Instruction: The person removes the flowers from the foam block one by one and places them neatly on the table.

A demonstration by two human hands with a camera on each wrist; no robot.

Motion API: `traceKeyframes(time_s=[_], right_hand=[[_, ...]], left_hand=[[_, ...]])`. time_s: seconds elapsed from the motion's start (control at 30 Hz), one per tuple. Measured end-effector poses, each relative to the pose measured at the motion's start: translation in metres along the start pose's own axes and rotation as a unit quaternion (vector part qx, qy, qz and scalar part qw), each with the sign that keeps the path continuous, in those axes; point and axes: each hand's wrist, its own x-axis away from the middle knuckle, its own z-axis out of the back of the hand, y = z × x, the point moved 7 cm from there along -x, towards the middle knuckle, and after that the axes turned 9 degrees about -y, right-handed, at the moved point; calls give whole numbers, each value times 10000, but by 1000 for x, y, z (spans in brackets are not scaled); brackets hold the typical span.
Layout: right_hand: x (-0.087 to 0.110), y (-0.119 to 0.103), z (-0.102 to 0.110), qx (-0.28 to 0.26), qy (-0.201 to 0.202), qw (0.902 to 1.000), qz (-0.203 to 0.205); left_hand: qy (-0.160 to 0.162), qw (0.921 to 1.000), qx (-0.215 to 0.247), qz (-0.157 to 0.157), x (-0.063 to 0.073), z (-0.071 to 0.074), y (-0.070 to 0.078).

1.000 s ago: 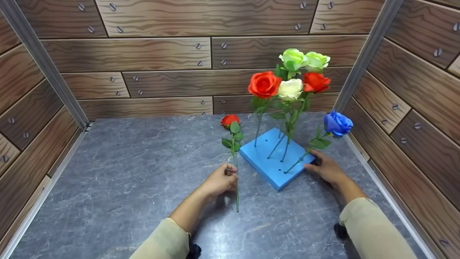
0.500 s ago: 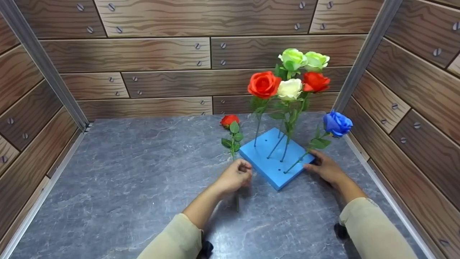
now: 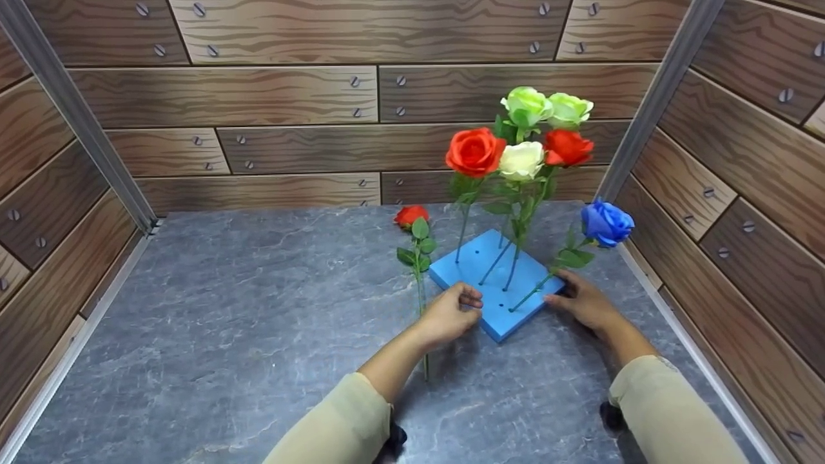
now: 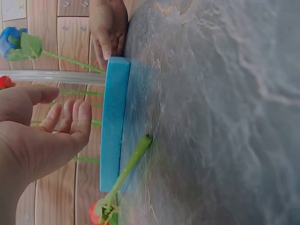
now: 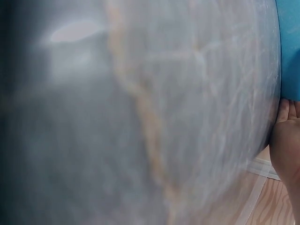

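A blue block (image 3: 499, 325) with holes carries several upright artificial roses: a red rose (image 3: 475, 152), another red one, a cream rose (image 3: 521, 160), two green roses (image 3: 526, 106), and a blue rose (image 3: 606, 222) leaning right. My left hand (image 3: 448, 316) hovers at the block's left edge, fingers loosely bent; the left wrist view shows nothing in that hand (image 4: 44, 136). My right hand (image 3: 586, 306) holds the block's right corner between thumb and fingers. A loose red rose (image 3: 411, 217) lies left of the block, its stem partly hidden by my left forearm.
The grey marbled tabletop (image 3: 245, 309) extends left and in front of the block. Wood-patterned panels (image 3: 296, 151) enclose the back and both sides, with grey metal posts (image 3: 664, 90) at the corners.
My left hand has let go of the loose red rose's stem and moved right, to the block's edge. The rose stays on the table. My right hand and the block have not moved.
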Motion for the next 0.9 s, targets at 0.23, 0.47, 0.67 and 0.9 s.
traceKeyframes(time_s=[0.23,0.47,0.67,0.9], right_hand=[[-2,0,-1,-14,-37,10000,-37],[-2,0,0,-24,-12,10000,25],[-2,3,2,51,53,10000,-26],[-1,3,1,87,83,9998,-172]], left_hand=[[49,10000,-3,-84,-10,-6,7],[86,9998,48,-182,-24,-16,12],[14,9998,3,-188,-35,-26,11],[-6,9995,276,-135,-45,-32,5]])
